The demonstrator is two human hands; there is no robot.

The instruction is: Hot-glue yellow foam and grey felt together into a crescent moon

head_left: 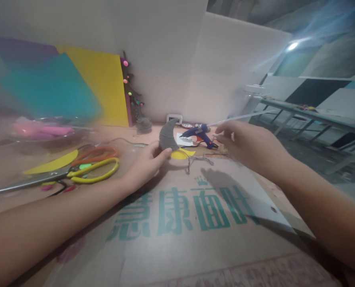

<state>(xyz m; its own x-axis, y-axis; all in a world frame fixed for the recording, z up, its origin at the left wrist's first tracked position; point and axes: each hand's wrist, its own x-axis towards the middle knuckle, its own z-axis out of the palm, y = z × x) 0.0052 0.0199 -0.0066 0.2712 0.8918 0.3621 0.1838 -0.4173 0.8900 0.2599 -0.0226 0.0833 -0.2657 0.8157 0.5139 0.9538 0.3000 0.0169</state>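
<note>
A crescent shape [167, 135] wound in grey yarn stands upright in my left hand [144, 165], pinched near its lower end between thumb and fingers. Loose grey yarn [200, 159] trails from its base onto the board, by a yellow piece [179, 154]. My right hand [252, 145] is raised to the right, fingers curled with the tips close together; what they hold, if anything, I cannot make out. Beside its fingertips is a blue glue gun [200, 131], with a long translucent glue stick [243, 116] running from its back behind the hand.
Scissors [93, 171] with yellow and orange handles lie at the left near a yellow cut strip [54, 162]. Behind them stands a clear bowl [52, 129] with pink items. Coloured sheets [102, 87] and a small decorated tree [135, 95] stand against the white panel. A printed board [177, 251] covers the front.
</note>
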